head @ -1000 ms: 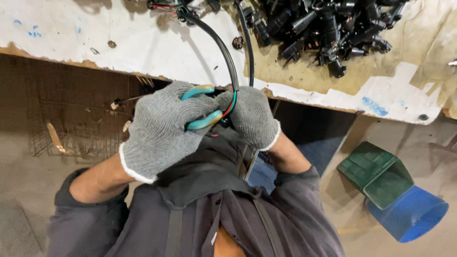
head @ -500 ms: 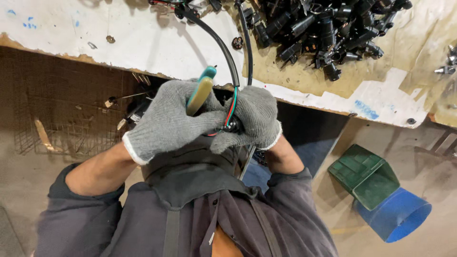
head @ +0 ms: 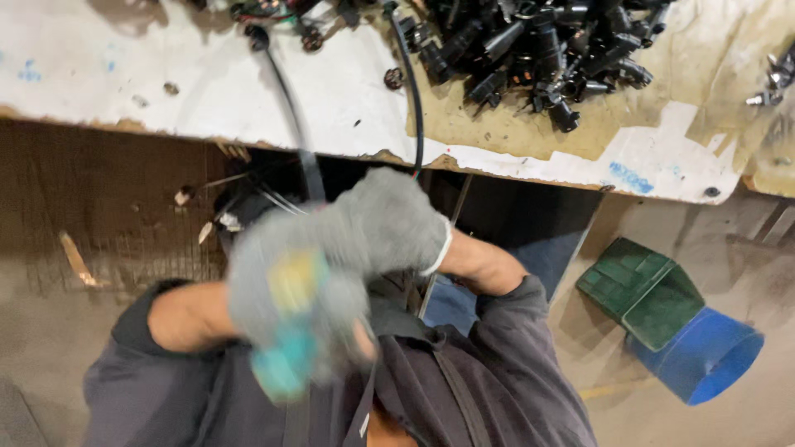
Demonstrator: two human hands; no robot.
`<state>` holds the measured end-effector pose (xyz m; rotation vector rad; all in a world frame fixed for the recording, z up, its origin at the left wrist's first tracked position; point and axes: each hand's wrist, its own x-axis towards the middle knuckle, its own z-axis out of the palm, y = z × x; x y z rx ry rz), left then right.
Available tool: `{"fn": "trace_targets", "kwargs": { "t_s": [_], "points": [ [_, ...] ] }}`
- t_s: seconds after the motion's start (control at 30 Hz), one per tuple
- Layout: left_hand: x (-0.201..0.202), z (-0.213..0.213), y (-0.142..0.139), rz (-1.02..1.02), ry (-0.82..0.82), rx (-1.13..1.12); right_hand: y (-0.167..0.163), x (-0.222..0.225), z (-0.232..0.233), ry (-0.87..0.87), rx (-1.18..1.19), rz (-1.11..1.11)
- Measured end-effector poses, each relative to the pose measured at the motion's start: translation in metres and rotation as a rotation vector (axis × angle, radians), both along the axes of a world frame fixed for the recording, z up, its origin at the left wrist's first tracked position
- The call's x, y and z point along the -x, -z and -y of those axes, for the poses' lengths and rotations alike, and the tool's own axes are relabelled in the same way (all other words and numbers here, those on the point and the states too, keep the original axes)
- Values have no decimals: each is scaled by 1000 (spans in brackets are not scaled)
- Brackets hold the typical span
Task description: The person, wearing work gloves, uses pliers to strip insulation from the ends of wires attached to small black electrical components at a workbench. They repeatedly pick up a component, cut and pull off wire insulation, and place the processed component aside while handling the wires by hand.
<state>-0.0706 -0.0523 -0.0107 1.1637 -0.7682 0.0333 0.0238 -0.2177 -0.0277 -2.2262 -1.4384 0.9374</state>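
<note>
Both my hands wear grey knit gloves and sit close to my chest, below the workbench edge. My left hand (head: 281,290) is motion-blurred and grips a tool with teal and yellow handles (head: 286,348), which points down toward my body. My right hand (head: 389,219) is closed around a black cable (head: 286,91) that runs up over the bench edge to connectors at the back. A second black cable (head: 411,91) hangs over the edge just above my right hand.
A worn white workbench (head: 166,91) holds a heap of black plastic connectors (head: 538,41) at the back right. A metal part (head: 766,95) lies at the far right. On the floor stand a green crate (head: 642,290) and a blue bucket (head: 704,356).
My left hand has dropped fast from beside my right hand toward my chest, taking the teal-handled tool with it. The view has shifted slightly and my right hand holds its place.
</note>
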Motion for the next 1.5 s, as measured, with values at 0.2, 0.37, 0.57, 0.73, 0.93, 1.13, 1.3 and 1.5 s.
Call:
{"fn": "trace_targets", "kwargs": {
  "t_s": [0.2, 0.37, 0.57, 0.73, 0.93, 1.13, 1.3, 1.5],
  "points": [
    [-21, 1, -37, 71, -214, -578, 30, 36, 31, 105, -916, -161],
    [-61, 46, 7, -11, -606, -1350, 52, 75, 48, 12, -346, -5],
    [-45, 92, 76, 134, -742, -1391, 25, 83, 77, -92, -253, 26],
    [-44, 30, 45, 1, -802, -978, -9, 23, 96, 381, -372, 378],
    [-72, -10, 42, -159, -789, -1251, 14, -69, 54, 667, -89, 895],
    [-62, -33, 55, -119, -806, -1230, 20, -64, 52, 792, -241, 802],
    [-64, -48, 55, -187, -787, -1351, -7, -45, 52, 1015, -790, 173],
    [-76, -64, 60, -223, -601, -1292, -6, -29, 40, 1151, -1176, -660]
  ]
}}
